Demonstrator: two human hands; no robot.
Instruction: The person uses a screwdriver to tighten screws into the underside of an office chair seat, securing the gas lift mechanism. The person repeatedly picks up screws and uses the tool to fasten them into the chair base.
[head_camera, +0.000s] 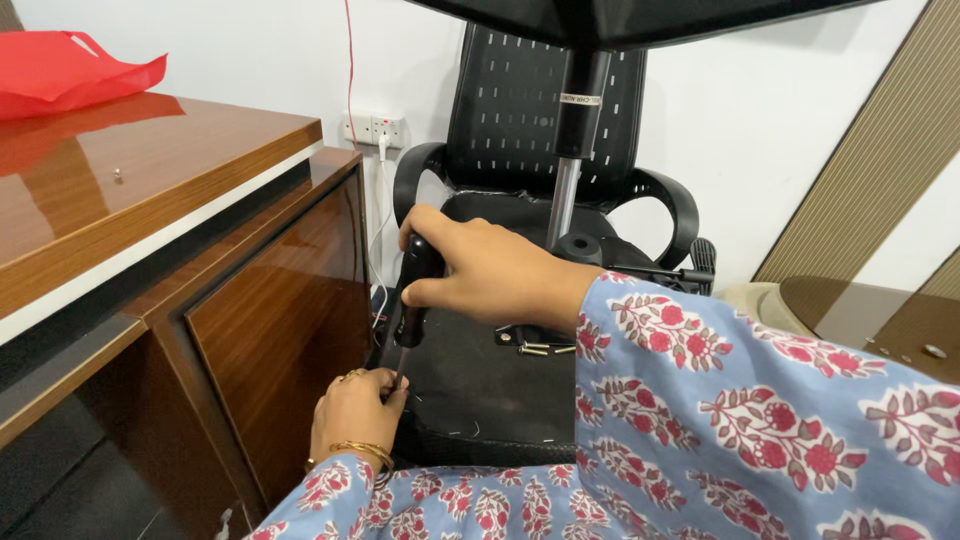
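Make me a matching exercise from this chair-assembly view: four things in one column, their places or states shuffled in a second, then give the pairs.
Things:
1. right hand
2. left hand
3. red bag
4. loose bolts

Places or states:
A. lying on the dark chair seat underside
B. on top of the wooden desk
C. gripping the black screwdriver handle
D. steadying the screwdriver tip low down

Pairs: 1-C, 2-D, 3-B, 4-A
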